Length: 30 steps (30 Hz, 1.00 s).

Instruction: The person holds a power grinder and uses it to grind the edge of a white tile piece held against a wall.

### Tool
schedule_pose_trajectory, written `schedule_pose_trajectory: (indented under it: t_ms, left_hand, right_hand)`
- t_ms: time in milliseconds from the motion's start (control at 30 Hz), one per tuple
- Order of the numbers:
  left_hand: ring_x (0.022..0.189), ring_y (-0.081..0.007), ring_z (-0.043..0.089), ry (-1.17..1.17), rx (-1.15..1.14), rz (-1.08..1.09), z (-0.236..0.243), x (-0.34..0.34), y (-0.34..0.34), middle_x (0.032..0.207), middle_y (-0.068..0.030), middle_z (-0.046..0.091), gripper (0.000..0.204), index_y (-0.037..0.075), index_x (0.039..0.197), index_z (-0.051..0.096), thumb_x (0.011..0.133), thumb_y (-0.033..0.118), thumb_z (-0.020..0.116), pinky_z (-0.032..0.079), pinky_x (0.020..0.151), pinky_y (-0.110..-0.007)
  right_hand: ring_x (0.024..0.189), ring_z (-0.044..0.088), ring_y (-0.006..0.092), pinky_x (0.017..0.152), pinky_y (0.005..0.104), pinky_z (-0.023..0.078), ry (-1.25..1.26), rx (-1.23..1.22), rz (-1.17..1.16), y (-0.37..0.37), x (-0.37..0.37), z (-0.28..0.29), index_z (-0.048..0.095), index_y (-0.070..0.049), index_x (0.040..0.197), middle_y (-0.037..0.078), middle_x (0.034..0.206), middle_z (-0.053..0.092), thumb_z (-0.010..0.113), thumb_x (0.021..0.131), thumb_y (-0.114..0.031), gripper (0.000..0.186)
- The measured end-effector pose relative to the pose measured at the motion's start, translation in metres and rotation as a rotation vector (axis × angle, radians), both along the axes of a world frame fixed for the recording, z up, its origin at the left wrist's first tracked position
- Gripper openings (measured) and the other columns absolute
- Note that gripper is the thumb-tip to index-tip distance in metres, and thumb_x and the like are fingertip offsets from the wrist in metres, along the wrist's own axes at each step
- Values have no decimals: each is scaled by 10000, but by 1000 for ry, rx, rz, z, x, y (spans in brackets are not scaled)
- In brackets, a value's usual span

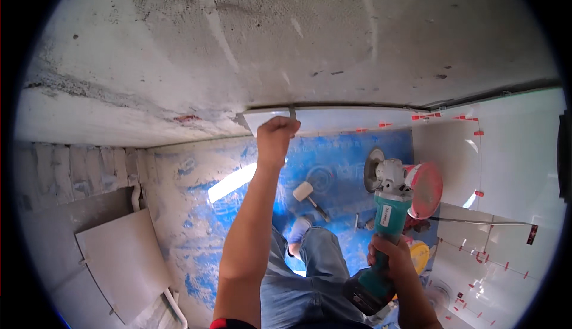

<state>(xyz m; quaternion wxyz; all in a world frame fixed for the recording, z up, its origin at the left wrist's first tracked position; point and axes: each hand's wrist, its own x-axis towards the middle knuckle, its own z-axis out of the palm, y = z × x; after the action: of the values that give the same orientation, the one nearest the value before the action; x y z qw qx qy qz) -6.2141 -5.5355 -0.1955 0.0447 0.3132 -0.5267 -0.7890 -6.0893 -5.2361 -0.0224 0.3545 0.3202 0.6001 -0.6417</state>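
Note:
My right hand (390, 254) is wrapped round the handle of a teal cordless angle grinder (390, 213). Its round disc (373, 170) points away from me, over the floor. Against the grey wall ahead, my left hand (278, 135) is closed at the edge of a short white tile (261, 117); its fingertips are partly hidden. A dark gap separates that piece from a longer white tile (345, 119) running right along the wall.
A white-headed mallet (303, 191) lies on the blue-covered floor (322, 150). Right of the grinder stand a red round bucket (426, 191) and a yellow one (419, 256). Red clips (478, 132) dot the tiled right wall. A pale panel (125, 263) leans at left.

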Motion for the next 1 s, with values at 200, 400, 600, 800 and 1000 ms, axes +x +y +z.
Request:
schedule_pose_trajectory:
  t_ms: [200, 400, 600, 800, 1000]
  left_hand:
    - [669, -54, 450, 212, -15, 15, -24, 5, 4, 711, 37, 557, 137, 34, 757, 607, 856, -6, 693, 349, 618, -220]
    - [691, -42, 456, 433, -24, 0, -50, 1, 3, 750, 47, 569, 95, 27, 804, 633, 855, -25, 694, 361, 641, -211]
    - [623, -32, 399, 568, -142, 25, -59, -7, 4, 674, 62, 506, 151, 34, 754, 594, 860, 42, 702, 303, 557, -213]
    - [651, -81, 487, 490, -68, -115, -35, -3, -6, 724, 1, 577, 146, 42, 804, 616, 887, 125, 702, 376, 599, -238]
    - [679, -92, 522, 440, -2, -73, -53, 28, -14, 760, -7, 596, 161, 25, 887, 638, 906, 177, 691, 399, 616, -239]
  right_hand:
    - [632, 588, 178, 614, 319, 477, 86, -53, 131, -17, -35, -44, 559, -34, 912, 67, 741, 573, 679, 838, -138, 175]
    - [727, 610, 210, 696, 369, 499, 153, -299, 292, -20, -52, -76, 549, -43, 1028, 90, 859, 583, 698, 869, -240, 295]
    - [756, 611, 225, 718, 387, 495, 260, -452, 314, -26, -40, -98, 551, -36, 1052, 93, 883, 575, 694, 884, -280, 329]
    - [690, 612, 220, 671, 383, 514, 296, -302, 370, -39, -41, -87, 551, -21, 1049, 102, 881, 566, 642, 920, -343, 359]
    - [671, 613, 215, 672, 367, 510, 281, -276, 407, -48, -51, -73, 553, -20, 1047, 106, 858, 574, 546, 955, -404, 395]
